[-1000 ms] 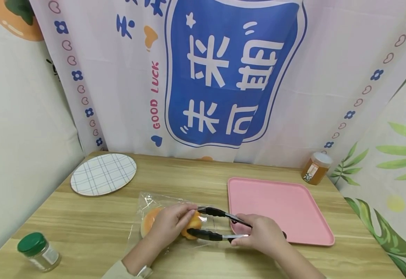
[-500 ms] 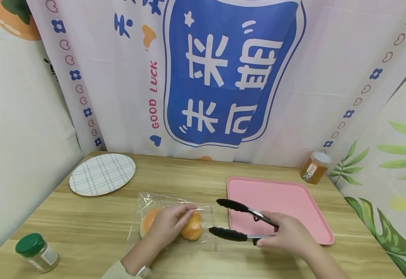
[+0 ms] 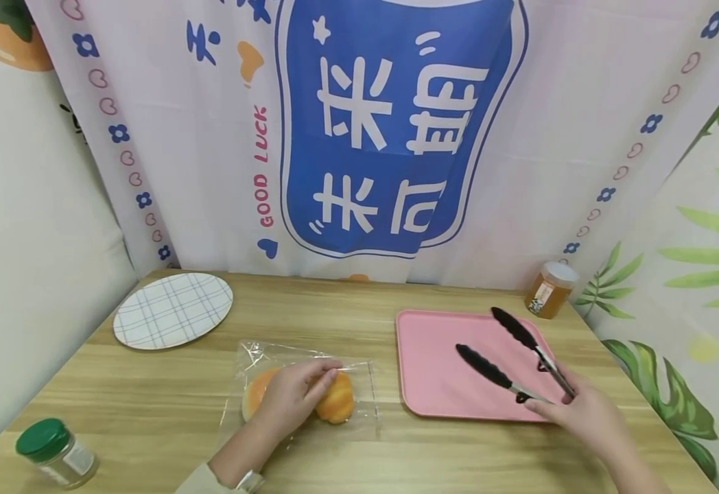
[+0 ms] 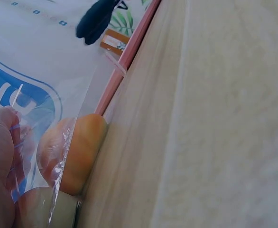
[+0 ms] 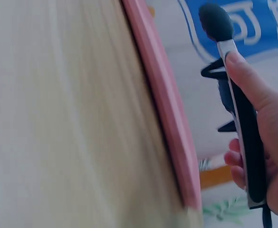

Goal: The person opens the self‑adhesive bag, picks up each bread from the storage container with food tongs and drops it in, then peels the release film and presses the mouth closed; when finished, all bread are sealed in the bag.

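Observation:
A clear plastic bag lies on the wooden table, with a round orange-yellow bread at its right part and a second bread partly under the left hand. That hand pinches the bag's upper edge between thumb and fingers. Over the pink tray, the right hand grips black-and-silver tongs, whose two arms stand apart with nothing between them. In the right wrist view, the right hand has its thumb along the tongs.
An oval checked plate lies at the back left. A jar with a green lid stands at the front left, and a jar with amber contents at the back right corner. Behind the table hangs a printed curtain.
The right hand has carried the tongs away from the bread in the bag, rightward to above the tray. The left hand remains at the bag. The head view has shifted slightly.

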The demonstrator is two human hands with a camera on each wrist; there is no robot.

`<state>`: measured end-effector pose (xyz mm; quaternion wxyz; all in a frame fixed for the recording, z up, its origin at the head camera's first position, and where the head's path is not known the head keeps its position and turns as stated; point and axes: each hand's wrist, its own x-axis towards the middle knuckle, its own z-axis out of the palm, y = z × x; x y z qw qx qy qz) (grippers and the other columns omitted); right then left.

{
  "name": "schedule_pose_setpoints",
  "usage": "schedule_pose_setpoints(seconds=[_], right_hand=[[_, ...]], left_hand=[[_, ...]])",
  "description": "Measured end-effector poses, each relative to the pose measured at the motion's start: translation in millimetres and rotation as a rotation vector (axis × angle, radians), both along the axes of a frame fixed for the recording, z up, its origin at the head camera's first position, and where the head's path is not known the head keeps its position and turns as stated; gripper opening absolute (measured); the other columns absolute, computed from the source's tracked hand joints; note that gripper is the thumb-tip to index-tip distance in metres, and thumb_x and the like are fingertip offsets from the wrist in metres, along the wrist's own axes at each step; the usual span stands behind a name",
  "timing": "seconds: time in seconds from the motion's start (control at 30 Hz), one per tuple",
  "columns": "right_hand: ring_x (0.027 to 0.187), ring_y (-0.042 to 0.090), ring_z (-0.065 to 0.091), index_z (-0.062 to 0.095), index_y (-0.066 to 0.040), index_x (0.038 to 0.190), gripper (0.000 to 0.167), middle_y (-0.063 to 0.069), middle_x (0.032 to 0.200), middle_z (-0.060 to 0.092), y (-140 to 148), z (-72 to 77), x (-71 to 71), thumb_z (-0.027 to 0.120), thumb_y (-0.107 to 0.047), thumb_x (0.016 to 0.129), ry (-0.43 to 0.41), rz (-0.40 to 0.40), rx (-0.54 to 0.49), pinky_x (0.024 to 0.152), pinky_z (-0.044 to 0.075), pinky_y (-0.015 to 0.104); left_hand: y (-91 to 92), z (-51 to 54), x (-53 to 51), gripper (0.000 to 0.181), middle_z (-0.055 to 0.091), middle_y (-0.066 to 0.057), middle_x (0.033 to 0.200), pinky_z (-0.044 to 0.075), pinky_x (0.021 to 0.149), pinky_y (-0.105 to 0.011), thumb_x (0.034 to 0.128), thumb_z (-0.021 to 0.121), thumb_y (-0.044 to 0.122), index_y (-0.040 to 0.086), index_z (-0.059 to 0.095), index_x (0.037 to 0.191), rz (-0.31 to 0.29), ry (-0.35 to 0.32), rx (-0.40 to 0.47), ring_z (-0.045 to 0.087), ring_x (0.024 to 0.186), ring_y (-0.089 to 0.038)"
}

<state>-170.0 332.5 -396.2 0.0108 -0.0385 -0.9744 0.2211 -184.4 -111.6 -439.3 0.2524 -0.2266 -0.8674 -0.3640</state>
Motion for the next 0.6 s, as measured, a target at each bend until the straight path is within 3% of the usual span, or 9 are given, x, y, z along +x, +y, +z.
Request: schedule_pose_setpoints(seconds=[0.07, 0.2, 0.37, 0.47, 0.53, 0.6], right_hand=[[0.109, 0.052, 0.056, 0.023, 0.01, 0.149, 0.113, 0.038, 0.126, 0.055, 13, -2.2, -0.6, 0.07, -0.064, 0.079, -0.011, -0.049, -0.006, 0.083, 0.051, 0.06], [0.096, 0.044, 0.058, 0.017, 0.011, 0.15, 0.112, 0.035, 0.111, 0.058, 32, -6.9, -4.6, 0.065, -0.065, 0.083, -0.029, -0.139, -0.026, 0.073, 0.052, 0.051], [0.097, 0.045, 0.057, 0.014, 0.008, 0.151, 0.113, 0.037, 0.116, 0.056, 51, -15.3, -9.1, 0.063, -0.067, 0.083, -0.001, -0.281, -0.068, 0.074, 0.051, 0.052], [0.117, 0.055, 0.047, 0.01, 0.004, 0.153, 0.114, 0.039, 0.137, 0.045, 62, -19.7, -12.5, 0.061, -0.069, 0.083, -0.021, -0.366, -0.09, 0.093, 0.044, 0.066], [0.13, 0.061, 0.031, 0.005, 0.003, 0.154, 0.115, 0.041, 0.147, 0.028, 70, -22.0, -14.7, 0.057, -0.073, 0.083, -0.067, -0.405, -0.101, 0.103, 0.031, 0.073], [0.133, 0.063, 0.021, 0.003, 0.003, 0.153, 0.117, 0.042, 0.149, 0.017, 78, -24.8, -16.6, 0.054, -0.075, 0.083, -0.109, -0.439, -0.112, 0.107, 0.025, 0.073]], left_hand=[[0.0, 0.6, 0.1, 0.012, 0.076, 0.003, 0.099, 0.06, 0.083, -0.032, 0.0914, 0.068, 0.015, 0.016, 0.074, 0.102, 0.001, -0.007, -0.004, 0.073, 0.094, -0.015], [-1.3, 1.4, 0.4, 0.012, 0.076, 0.002, 0.099, 0.061, 0.084, -0.032, 0.091, 0.068, 0.016, 0.016, 0.074, 0.102, 0.01, -0.018, -0.013, 0.073, 0.094, -0.015], [-1.2, 1.5, 0.5, 0.012, 0.076, 0.002, 0.098, 0.061, 0.082, -0.031, 0.0903, 0.069, 0.015, 0.015, 0.074, 0.101, 0.021, -0.011, -0.017, 0.073, 0.093, -0.015], [-0.1, 1.9, 0.5, 0.011, 0.076, 0.003, 0.098, 0.061, 0.082, -0.031, 0.0905, 0.069, 0.015, 0.016, 0.074, 0.101, 0.021, -0.012, -0.016, 0.073, 0.092, -0.015], [0.5, 2.0, 0.6, 0.011, 0.076, 0.003, 0.098, 0.061, 0.082, -0.031, 0.0906, 0.069, 0.015, 0.017, 0.074, 0.1, 0.02, -0.013, -0.016, 0.073, 0.092, -0.014], [0.7, 1.6, 0.9, 0.011, 0.076, 0.003, 0.097, 0.06, 0.082, -0.03, 0.0905, 0.069, 0.015, 0.017, 0.074, 0.1, 0.018, -0.013, -0.015, 0.073, 0.092, -0.014]])
